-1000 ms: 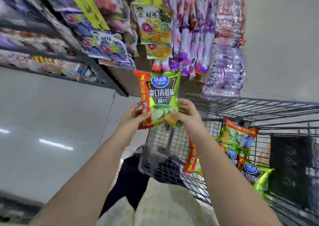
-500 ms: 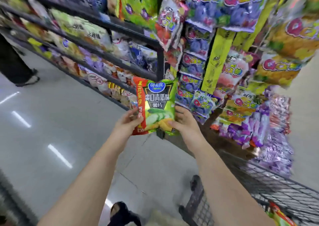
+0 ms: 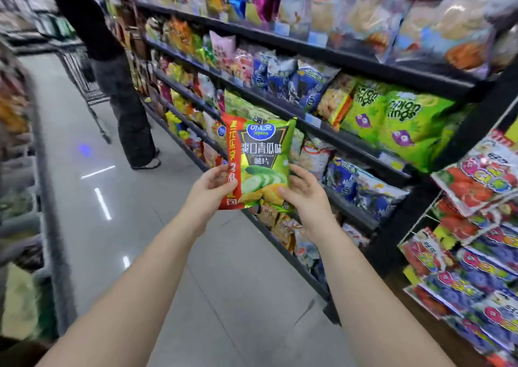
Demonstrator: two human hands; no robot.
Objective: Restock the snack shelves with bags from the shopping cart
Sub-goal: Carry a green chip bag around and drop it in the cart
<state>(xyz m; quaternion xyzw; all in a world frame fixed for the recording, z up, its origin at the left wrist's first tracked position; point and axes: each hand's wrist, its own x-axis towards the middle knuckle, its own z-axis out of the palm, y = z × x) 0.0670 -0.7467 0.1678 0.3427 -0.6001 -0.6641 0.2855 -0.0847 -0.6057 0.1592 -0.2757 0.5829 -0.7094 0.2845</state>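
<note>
A green chip bag with a red side stripe and cucumber slices printed on it is upright in front of me. My left hand grips its lower left edge, and my right hand grips its lower right corner. The bag hovers in front of the black snack shelves, which are packed with bags on several levels. The shopping cart I took it from is out of view.
A person in dark clothes stands down the aisle beside another wire cart. A rack of hanging candy packs fills the lower right. Grey floor tiles run along the aisle, with another shelf edge on the left.
The view has swung from the cart and the end display to the long shelf run. Both hands kept hold of the bag and carried it toward the shelves.
</note>
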